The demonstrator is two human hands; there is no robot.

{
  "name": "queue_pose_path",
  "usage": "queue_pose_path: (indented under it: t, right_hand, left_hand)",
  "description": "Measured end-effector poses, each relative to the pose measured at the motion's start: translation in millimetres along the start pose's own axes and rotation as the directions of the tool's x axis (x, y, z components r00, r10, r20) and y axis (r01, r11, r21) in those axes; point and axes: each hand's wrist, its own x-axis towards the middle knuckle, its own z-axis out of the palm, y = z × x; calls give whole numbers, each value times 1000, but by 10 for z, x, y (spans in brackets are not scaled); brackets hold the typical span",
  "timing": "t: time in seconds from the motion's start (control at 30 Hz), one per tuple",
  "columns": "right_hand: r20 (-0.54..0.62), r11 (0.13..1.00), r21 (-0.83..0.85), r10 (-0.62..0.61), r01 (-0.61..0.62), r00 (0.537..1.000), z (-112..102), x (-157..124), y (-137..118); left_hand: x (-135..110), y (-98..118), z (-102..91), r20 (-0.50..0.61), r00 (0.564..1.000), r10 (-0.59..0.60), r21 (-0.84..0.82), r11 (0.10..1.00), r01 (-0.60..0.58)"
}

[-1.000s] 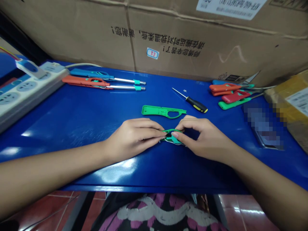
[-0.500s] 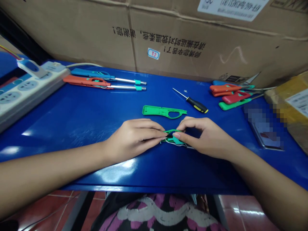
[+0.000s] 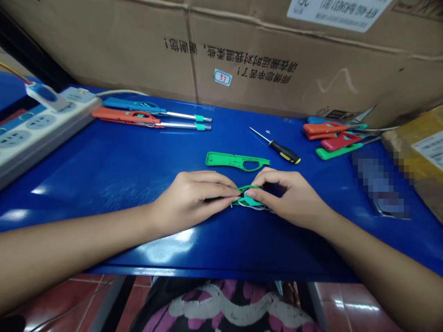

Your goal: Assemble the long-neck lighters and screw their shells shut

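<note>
Both hands meet over a green lighter body point(image 3: 246, 197) lying on the blue table point(image 3: 121, 170). My left hand point(image 3: 194, 196) covers its left part, fingers closed over it. My right hand point(image 3: 287, 193) pinches the trigger end, where a teal trigger piece and thin white wires show. Most of the body is hidden under the hands. A separate green shell half point(image 3: 237, 161) lies just beyond the hands.
A black-and-yellow screwdriver point(image 3: 277, 146) lies behind the shell. A blue and an orange long-nozzle lighter point(image 3: 152, 117) rest at back left beside a white power strip point(image 3: 31, 127). Several coloured lighters point(image 3: 334, 134) are piled at back right. Cardboard boxes point(image 3: 242, 50) wall off the back.
My right fingers have shifted slightly on the trigger end of the green lighter body. My left hand has stayed where it was.
</note>
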Motion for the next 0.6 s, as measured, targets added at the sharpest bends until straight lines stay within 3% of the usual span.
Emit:
queue_pose_path:
  t: [0.2,0.43,0.6]
  right_hand:
    - [193,992,38,114,-124,975,-120,-15,-99]
    - [197,975,75,193,-212,961,-97,-24,-103]
    - [196,976,66,191,-208,962,-91,-34,-119]
  left_hand:
    - [7,2,8,-7,1000,-16,-28,999,16]
    - [0,11,3,-12,1000,-20,-46,999,19]
    - [-1,9,-11,20,999,-28,-70,997,30]
